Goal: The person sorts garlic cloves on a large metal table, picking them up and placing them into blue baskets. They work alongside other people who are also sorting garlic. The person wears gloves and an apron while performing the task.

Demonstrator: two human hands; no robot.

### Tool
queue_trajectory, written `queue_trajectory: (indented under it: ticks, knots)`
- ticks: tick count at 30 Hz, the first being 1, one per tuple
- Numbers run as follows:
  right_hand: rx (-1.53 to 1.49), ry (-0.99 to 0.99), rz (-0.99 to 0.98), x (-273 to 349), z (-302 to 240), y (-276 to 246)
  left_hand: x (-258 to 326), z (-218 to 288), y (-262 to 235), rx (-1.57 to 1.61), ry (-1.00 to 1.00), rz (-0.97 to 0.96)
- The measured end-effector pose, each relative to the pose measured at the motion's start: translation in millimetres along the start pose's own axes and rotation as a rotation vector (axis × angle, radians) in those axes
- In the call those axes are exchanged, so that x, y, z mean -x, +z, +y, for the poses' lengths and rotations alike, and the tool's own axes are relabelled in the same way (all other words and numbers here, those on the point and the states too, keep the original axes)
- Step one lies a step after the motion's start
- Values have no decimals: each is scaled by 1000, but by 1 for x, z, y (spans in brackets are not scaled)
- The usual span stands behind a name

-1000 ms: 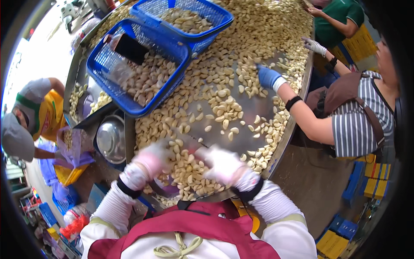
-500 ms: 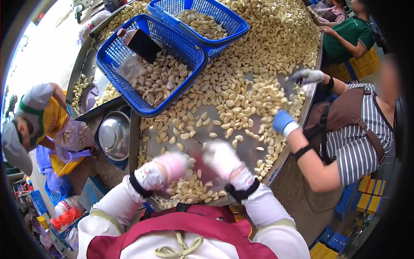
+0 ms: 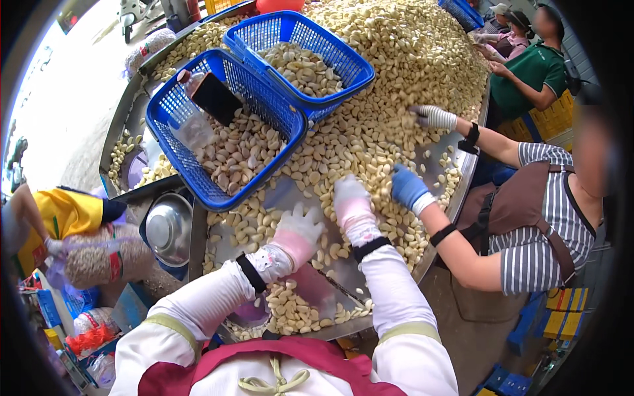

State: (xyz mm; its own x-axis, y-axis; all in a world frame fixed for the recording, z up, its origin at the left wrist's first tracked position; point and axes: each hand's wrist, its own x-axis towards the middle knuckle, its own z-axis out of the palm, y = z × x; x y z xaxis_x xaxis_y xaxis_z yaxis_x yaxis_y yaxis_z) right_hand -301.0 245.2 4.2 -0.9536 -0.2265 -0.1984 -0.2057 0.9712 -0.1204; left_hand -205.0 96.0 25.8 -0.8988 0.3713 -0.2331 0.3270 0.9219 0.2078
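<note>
My left hand [image 3: 299,231], in a white and pink glove, lies over the metal tabletop [image 3: 316,285] with its fingers spread and nothing held. Farther forward, my right hand [image 3: 352,200], gloved the same way, rests with fingers stretched out against the edge of a big heap of pale garlic cloves [image 3: 350,155]. A smaller pile of cloves [image 3: 290,313] sits close to me at the table's near rim, with loose cloves scattered between it and the heap.
Two blue plastic baskets [image 3: 224,198] holding cloves stand on the left of the heap; a dark phone [image 3: 216,99] and a bottle lie in the nearer one. A metal bowl [image 3: 168,228] is beside the table. On the right, a co-worker's blue-gloved hand [image 3: 409,187] is among the cloves.
Both my hands have moved forward, away from me, the right one farther, to the heap's edge. The co-worker's hands have shifted left. At far left a person now handles a full sack.
</note>
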Motion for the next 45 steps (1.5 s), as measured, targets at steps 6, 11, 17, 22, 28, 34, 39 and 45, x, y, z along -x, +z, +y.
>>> queue_trajectory:
  ticks: [6,11,17,22,28,34,39,45]
  knots:
    - [-43,-33,-214,39,-22,5,-73,-60,-9,259,-140,435]
    - [-1343,334,-299,10,47,-43,-66,-15,-3,177,-63,191]
    - [-450,104,270,-102,63,1,0,19,18,65,222,141]
    - [-606,-43,-123,-33,20,-7,41,-39,0,52,-39,-47]
    - [-1168,241,-141,-77,39,-24,51,-49,16,98,-89,-32]
    - [-83,172,2,-131,2,3,55,-54,22,114,-100,-66]
    - [-1164,171,-166,-83,21,-3,55,-51,16,107,-123,-91]
    - [-443,41,147,-134,-44,-5,51,-52,20,78,-75,-28]
